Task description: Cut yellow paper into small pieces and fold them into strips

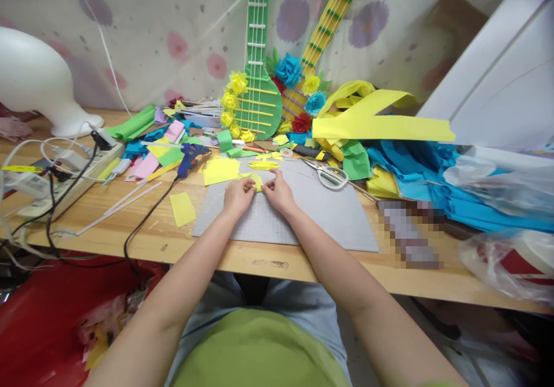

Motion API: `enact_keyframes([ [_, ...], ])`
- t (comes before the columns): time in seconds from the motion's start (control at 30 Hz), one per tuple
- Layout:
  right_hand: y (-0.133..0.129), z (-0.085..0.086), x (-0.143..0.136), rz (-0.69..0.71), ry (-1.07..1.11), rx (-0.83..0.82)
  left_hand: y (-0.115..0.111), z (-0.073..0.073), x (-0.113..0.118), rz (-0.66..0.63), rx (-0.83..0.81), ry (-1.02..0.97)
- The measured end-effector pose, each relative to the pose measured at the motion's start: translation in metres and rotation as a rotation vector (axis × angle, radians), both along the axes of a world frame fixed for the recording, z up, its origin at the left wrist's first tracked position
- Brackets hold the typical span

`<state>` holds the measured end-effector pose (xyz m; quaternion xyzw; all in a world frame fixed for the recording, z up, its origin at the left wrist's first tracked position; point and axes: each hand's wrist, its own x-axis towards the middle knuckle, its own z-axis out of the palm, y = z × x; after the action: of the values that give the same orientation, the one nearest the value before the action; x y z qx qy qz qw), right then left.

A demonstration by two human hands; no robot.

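Observation:
A small piece of yellow crepe paper (pixel 253 180) lies between my two hands, above the grey cutting mat (pixel 333 220). My left hand (pixel 239 195) pinches its left side with curled fingers. On the other side, my right hand (pixel 279 192) grips the lower right edge between thumb and fingers. Just beyond them rest thin folded yellow strips (pixel 264 165). Yellow paper sheets (pixel 220 171) lie left of my left hand, and a single yellow piece (pixel 182 209) sits on the wood. White-handled scissors (pixel 331 176) are at the mat's upper right.
A blue glue gun (pixel 190 159) with a black cord stands at left, near a power strip (pixel 64 171). Paper-covered green (pixel 262 104) and yellow (pixel 320 35) instruments lean on the wall. Blue crepe paper (pixel 415 171) heaps at right. A white foam head (pixel 38 81) stands far left.

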<state>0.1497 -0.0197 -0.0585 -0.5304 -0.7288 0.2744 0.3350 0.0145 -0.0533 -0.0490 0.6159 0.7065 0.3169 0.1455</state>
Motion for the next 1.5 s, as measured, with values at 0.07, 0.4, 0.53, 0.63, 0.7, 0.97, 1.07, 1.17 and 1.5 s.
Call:
enact_keyframes([
  [0.07, 0.0000, -0.0009, -0.0015, -0.022, -0.041, 0.025, 0.0004, 0.0005, 0.0017, 0.018, 0.000, 0.017],
  [0.4, -0.0023, -0.0026, -0.0041, -0.023, -0.156, 0.121, 0.0028, -0.0003, 0.0056, 0.090, 0.076, 0.126],
  [0.53, -0.0024, -0.0013, -0.0038, -0.015, -0.166, 0.119, 0.0027, 0.0009, 0.0050, 0.100, 0.046, 0.101],
  [0.63, -0.0022, -0.0013, -0.0039, -0.015, -0.173, 0.120, 0.0027, 0.0016, 0.0054, 0.101, 0.040, 0.099],
  [0.7, -0.0020, -0.0017, -0.0041, -0.014, -0.177, 0.122, 0.0030, 0.0013, 0.0057, 0.101, 0.043, 0.103],
  [0.97, -0.0026, -0.0015, -0.0039, 0.001, -0.212, 0.123, 0.0035, -0.0003, 0.0058, 0.068, 0.033, 0.177],
  [1.07, -0.0030, -0.0017, -0.0040, 0.002, -0.237, 0.152, 0.0022, 0.0020, 0.0065, 0.035, 0.025, 0.256],
  [1.17, -0.0039, -0.0016, -0.0044, -0.001, -0.254, 0.174, 0.0010, 0.0043, 0.0077, 0.047, 0.027, 0.312],
  [1.5, -0.0077, 0.0026, -0.0045, 0.027, -0.276, 0.187, 0.0006, 0.0030, 0.0079, 0.065, 0.030, 0.282],
])
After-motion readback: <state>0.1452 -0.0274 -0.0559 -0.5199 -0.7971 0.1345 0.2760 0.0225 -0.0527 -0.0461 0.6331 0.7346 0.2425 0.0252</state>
